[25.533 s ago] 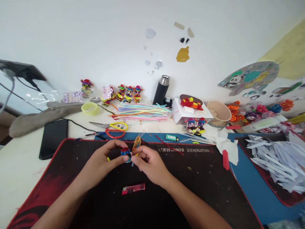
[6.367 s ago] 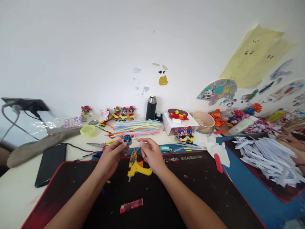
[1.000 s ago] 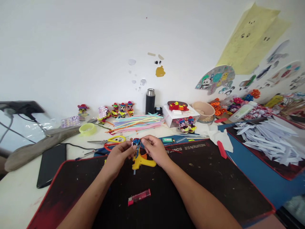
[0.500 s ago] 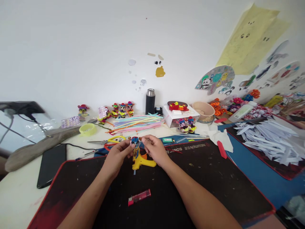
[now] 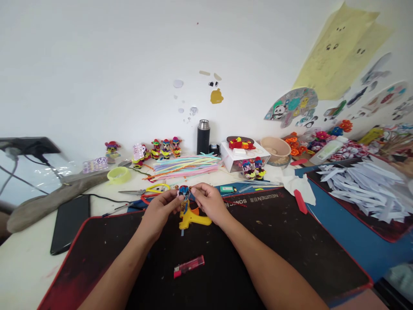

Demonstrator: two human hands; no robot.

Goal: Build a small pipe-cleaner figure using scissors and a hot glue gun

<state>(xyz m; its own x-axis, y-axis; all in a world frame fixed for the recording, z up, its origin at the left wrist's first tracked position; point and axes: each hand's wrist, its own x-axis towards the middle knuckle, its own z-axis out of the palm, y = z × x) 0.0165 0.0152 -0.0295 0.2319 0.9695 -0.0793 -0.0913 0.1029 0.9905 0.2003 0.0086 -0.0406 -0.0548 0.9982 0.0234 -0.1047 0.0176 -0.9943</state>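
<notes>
Both hands pinch a small figure above the black mat

Left hand and right hand close fingertips on the blue-and-red figure, upright, head up; a yellow glue gun lies just beneath, a red lighter nearer

The figure sits between the fingertips of the left hand and the right hand, above the mat. Just under the fingers the glue gun lies on the mat; nearer the person, below the fingers, lies the lighter. Just beyond the left fingers lie the scissors, and behind them the pipe cleaners. Farther back stand a row of figures and the flask. Right of the flask is the box, then the bowl. Well left of the fingers lies the tablet; well right, the paper strips.
</notes>
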